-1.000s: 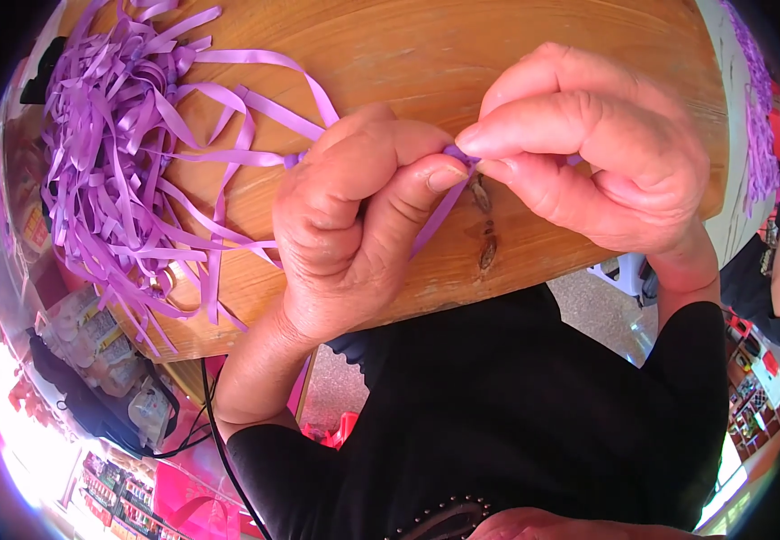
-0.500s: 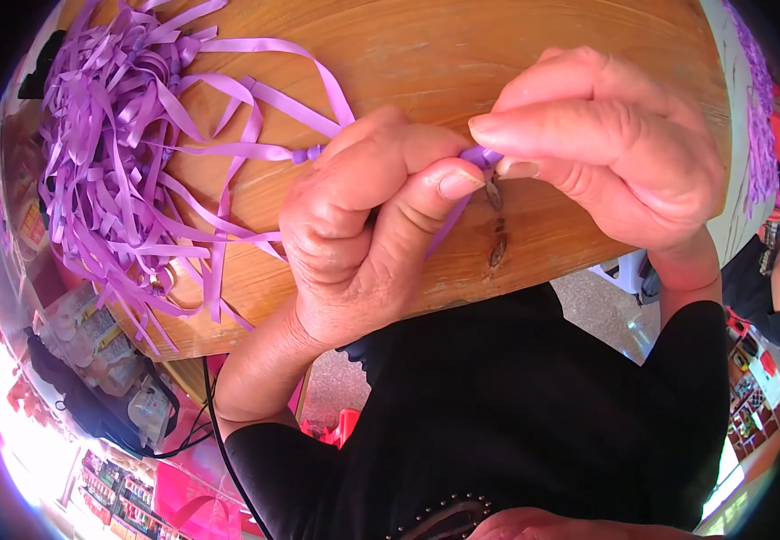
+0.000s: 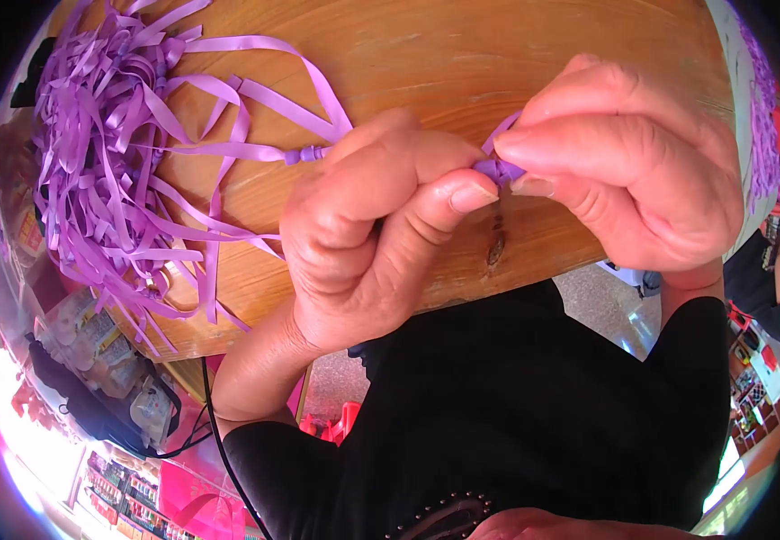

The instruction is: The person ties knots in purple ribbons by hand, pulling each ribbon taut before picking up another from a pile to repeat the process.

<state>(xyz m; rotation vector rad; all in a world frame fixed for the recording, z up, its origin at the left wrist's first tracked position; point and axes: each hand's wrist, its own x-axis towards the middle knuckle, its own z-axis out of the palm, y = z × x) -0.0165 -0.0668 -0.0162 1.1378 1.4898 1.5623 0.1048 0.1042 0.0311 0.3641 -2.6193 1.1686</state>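
Purple satin ribbon runs between my two hands above the wooden table. My left hand (image 3: 363,225) pinches it between thumb and forefinger, its other fingers curled in. At the pinch sits a small rolled or knotted bit of purple ribbon (image 3: 496,170). My right hand (image 3: 633,162) closes thumb and fingertips on the right end of this bit, and a short loop rises behind the fingertips. Left of my left hand, a strand with purple knots (image 3: 304,156) leads away to a large tangled pile of purple ribbon (image 3: 107,153). What lies inside my left fist is hidden.
The wooden table (image 3: 426,63) has a curved look and a dark knot mark near its front edge. Clear plastic bags (image 3: 93,351) lie beyond its left side. A black cable (image 3: 213,423) hangs at the lower left. More purple ribbon (image 3: 762,117) hangs at far right.
Both hands have shifted slightly right and down. The right fingertips now press on the rolled ribbon bit, and a small ribbon loop shows above it.
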